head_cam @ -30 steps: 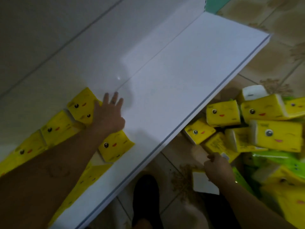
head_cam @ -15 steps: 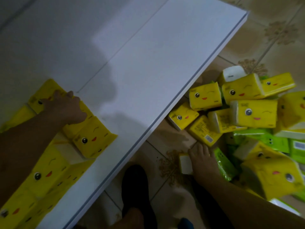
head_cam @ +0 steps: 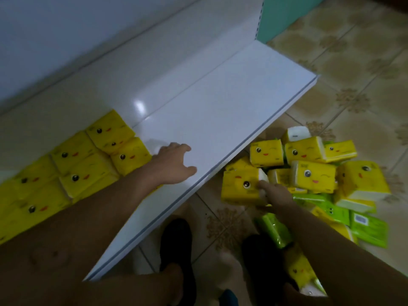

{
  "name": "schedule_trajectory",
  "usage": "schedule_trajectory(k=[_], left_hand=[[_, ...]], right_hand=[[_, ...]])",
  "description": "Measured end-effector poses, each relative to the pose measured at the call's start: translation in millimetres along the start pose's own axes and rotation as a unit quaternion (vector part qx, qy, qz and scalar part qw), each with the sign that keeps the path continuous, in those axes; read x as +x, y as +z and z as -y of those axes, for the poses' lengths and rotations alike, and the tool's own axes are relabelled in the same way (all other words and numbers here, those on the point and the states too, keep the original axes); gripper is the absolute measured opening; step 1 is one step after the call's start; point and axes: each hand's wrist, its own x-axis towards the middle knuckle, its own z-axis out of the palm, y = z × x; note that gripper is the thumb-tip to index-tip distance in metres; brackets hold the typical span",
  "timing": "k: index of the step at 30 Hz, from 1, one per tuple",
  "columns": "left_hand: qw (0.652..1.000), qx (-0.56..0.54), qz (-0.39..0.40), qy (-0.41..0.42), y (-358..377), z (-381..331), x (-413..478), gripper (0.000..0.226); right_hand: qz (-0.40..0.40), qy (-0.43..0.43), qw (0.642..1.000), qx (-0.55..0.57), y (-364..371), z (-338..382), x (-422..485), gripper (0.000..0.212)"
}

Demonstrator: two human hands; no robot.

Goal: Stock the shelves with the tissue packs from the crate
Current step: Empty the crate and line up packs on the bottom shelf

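Several yellow tissue packs with cartoon faces (head_cam: pixel 81 166) stand in rows on the left part of the white shelf (head_cam: pixel 220 102). My left hand (head_cam: pixel 174 164) hovers over the bare shelf just right of them, fingers spread and holding nothing. My right hand (head_cam: pixel 273 195) grips a yellow tissue pack (head_cam: pixel 240 186), lifted above the floor beside the shelf's front edge. A loose pile of yellow and green tissue packs (head_cam: pixel 313 173) lies on the floor to the right. No crate is visible.
The shelf's right half is bare up to its end near a teal panel (head_cam: pixel 287 16). Patterned floor tiles (head_cam: pixel 364 62) spread to the right. My feet in dark shoes (head_cam: pixel 176 248) stand close to the shelf edge, with green packs (head_cam: pixel 368 230) beside them.
My left hand left the stacked packs and moved right over the bare shelf. My right hand rose from the floor holding a yellow pack.
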Motion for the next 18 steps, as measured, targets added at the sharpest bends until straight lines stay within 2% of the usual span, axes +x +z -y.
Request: schedule_trajectory(k=[2,5,6,9,10,11,12,16,18], left_hand=[[0.996,-0.080,0.023,-0.012,-4.8,-14.3,-17.3,0.074],[0.969,-0.235,0.055,-0.050,-11.7,-28.4,-42.8,0.082],[0.943,-0.319,0.068,-0.061,-13.1,-32.4,-51.4,0.081],[0.827,-0.553,0.073,-0.072,-10.1,-39.9,-72.6,0.059],[0.797,-0.597,0.061,-0.073,-6.7,-40.6,-77.5,0.055],[0.782,-0.618,0.046,-0.068,-4.4,-40.0,-80.9,0.054],[0.782,-0.620,0.033,-0.056,-3.4,-36.6,-82.9,0.056],[0.843,-0.535,0.047,0.032,-7.2,-9.9,-86.7,0.079],[0.847,-0.529,0.037,0.038,-6.5,3.7,-85.7,0.078]], right_hand=[[0.079,-0.015,0.995,0.056,0.2,28.9,-25.7,0.021],[0.193,-0.038,0.977,0.083,1.1,58.5,-60.5,0.035],[0.222,-0.049,0.971,0.072,1.2,67.6,-71.7,0.038],[0.259,-0.071,0.963,0.023,2.0,86.1,-94.8,0.038],[0.270,-0.078,0.960,0.008,3.6,89.1,-100.8,0.038],[0.279,-0.089,0.956,-0.011,5.9,90.3,-103.5,0.039],[0.288,-0.103,0.952,-0.030,9.3,89.9,-105.3,0.040],[0.309,-0.156,0.928,-0.135,28.5,88.3,-108.6,0.049],[0.329,-0.159,0.903,-0.228,37.6,89.3,-108.3,0.054]])
